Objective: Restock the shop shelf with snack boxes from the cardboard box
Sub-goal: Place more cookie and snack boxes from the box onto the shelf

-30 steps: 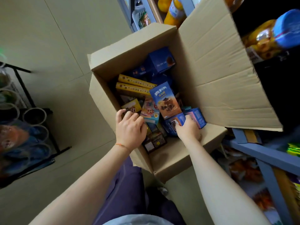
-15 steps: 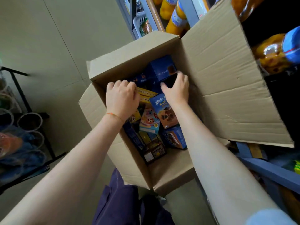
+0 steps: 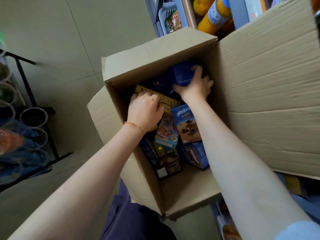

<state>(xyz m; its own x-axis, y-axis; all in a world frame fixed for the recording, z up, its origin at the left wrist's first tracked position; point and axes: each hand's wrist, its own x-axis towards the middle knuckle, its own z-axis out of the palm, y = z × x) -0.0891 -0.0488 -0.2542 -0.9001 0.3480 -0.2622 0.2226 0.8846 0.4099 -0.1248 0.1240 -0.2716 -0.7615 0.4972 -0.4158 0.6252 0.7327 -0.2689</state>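
Both hands were inside the open brown cardboard box (image 3: 259, 84), which stood on the floor and held mixed snack boxes. The right hand (image 3: 194, 88) gripped a dark blue snack box (image 3: 183, 74) at the far end. The left hand (image 3: 145, 110), fingers curled, held the long yellow snack box (image 3: 170, 101).

Both hands moved from the near end of the open brown cardboard box (image 3: 155, 54) to its far end. Right hand (image 3: 194, 87) went from the small blue boxes at the near side to gripping a dark blue snack box (image 3: 182, 73) at the back. Left hand (image 3: 145, 111) left the small yellow packet, now grips the long yellow snack boxes (image 3: 170, 101).
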